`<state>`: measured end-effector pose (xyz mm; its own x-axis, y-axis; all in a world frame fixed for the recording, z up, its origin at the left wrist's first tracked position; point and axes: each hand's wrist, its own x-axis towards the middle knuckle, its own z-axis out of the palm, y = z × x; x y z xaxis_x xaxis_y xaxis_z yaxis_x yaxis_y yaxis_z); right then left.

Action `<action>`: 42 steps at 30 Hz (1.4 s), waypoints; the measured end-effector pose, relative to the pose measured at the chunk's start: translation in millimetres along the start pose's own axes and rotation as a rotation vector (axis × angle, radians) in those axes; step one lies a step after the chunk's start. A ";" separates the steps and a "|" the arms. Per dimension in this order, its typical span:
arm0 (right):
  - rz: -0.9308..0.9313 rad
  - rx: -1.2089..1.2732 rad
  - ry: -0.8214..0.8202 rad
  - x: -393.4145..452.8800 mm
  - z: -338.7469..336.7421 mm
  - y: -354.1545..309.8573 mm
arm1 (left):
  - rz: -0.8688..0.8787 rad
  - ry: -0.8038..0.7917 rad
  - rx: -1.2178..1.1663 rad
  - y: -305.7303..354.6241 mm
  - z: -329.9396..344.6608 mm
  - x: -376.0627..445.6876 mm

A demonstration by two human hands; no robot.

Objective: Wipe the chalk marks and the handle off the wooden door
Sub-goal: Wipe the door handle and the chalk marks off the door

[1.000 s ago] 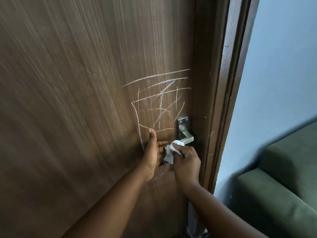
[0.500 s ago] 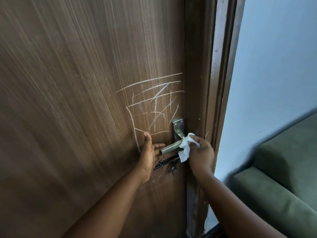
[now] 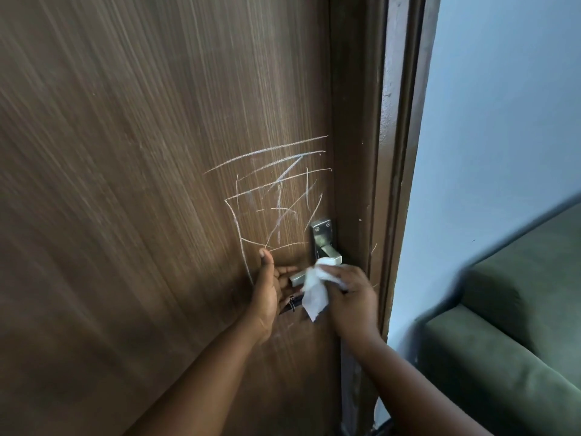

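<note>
Two hands are recorded at the lower right of a wooden door (image 3: 125, 184).

Item, chalk marks (image 3: 276, 196): a cluster of white lines, boxed and crossed, is found on the door face just left of and above the handle plate. All strokes are seen unbroken; a faint smear is noted near the middle, cause not to be told. Progress on this part is judged as not begun.

Item, handle (image 3: 320, 262): a metal lever on a screwed plate, set near the right edge of the door beside the frame (image 3: 396, 152). It is being wiped; this part is judged as under way, not finished.

Item, wipe (image 3: 314, 291): a white crumpled sheet, draped over the lever, one corner hanging below.

Item, right hand (image 3: 352, 297): closed on the wipe, which is pressed against the lever. Its outline is blurred.

Item, left hand (image 3: 270, 287): spread open and laid flat on the door just left of the lever, thumb raised to the lowest chalk line, fingers reaching under the lever tip. Nothing is held.

Item, dark object (image 3: 290, 305): partly hidden below the lever; possibly a key, not to be told.

Remaining work, as judged: handle to be completed, then all chalk.
</note>
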<state>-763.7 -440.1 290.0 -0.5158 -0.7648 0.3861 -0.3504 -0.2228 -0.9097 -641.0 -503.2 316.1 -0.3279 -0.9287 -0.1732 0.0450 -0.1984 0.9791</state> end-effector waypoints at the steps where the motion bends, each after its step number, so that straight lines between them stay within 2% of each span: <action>1: 0.044 0.007 0.083 5.3 -8.5 -1.3 | -0.008 -0.001 0.013 0.7 0.5 -0.6; 2: 0.051 -0.021 0.112 11.4 -15.0 -4.1 | -0.017 -0.001 0.018 1.4 0.8 -2.0; 4: -0.039 -0.181 0.052 30.8 -18.9 -10.6 | -0.023 0.003 0.021 1.7 0.7 -3.4; 7: -0.208 -0.503 -0.208 72.5 -4.7 -16.1 | -0.040 0.014 0.015 2.5 2.0 -4.7; 10: -0.200 -0.874 -0.441 90.6 6.4 -15.9 | -0.045 0.025 0.016 3.3 3.3 -3.9; 13: -0.286 -0.930 -0.502 79.7 0.1 -12.5 | -0.057 0.033 0.018 4.4 3.8 -3.2; 15: -0.239 -0.842 -0.470 76.5 -3.5 -14.9 | -0.070 0.033 0.024 5.5 3.4 -3.0; 18: 0.069 -0.707 -0.426 74.9 -14.1 -28.9 | -0.081 0.032 0.038 7.0 3.6 -1.9; 21: 0.162 -0.503 -0.306 67.2 -34.2 -33.4 | -0.076 0.025 0.030 6.8 4.0 1.0; 25: -0.021 -0.374 -0.066 75.0 -28.6 -35.3 | -0.070 0.023 0.017 2.6 2.6 2.0; 28: -0.127 -0.363 -0.066 75.1 -4.3 -31.7 | -0.064 0.024 0.026 1.5 2.8 1.5; 31: -0.116 -0.310 -0.042 68.8 6.2 -18.4 | -0.049 0.024 0.055 1.6 2.8 0.7; 34: -0.077 -0.358 -0.059 66.5 5.8 -7.9 | -0.049 0.026 0.057 0.7 1.2 1.1; 37: -0.053 -0.356 -0.057 71.1 4.6 -15.2 | -0.048 0.031 0.040 1.2 1.6 2.9; 39: -0.103 -0.344 -0.008 76.9 2.3 -27.3 | -0.061 0.026 0.039 1.7 1.9 3.4; 42: -0.233 -0.586 -0.021 92.4 5.1 -35.0 | -0.065 0.011 0.048 1.5 1.9 3.9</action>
<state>-795.2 -506.1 356.7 -0.3607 -0.7493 0.5554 -0.8250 -0.0215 -0.5647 -644.0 -506.5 317.1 -0.3187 -0.9176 -0.2377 -0.0216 -0.2437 0.9696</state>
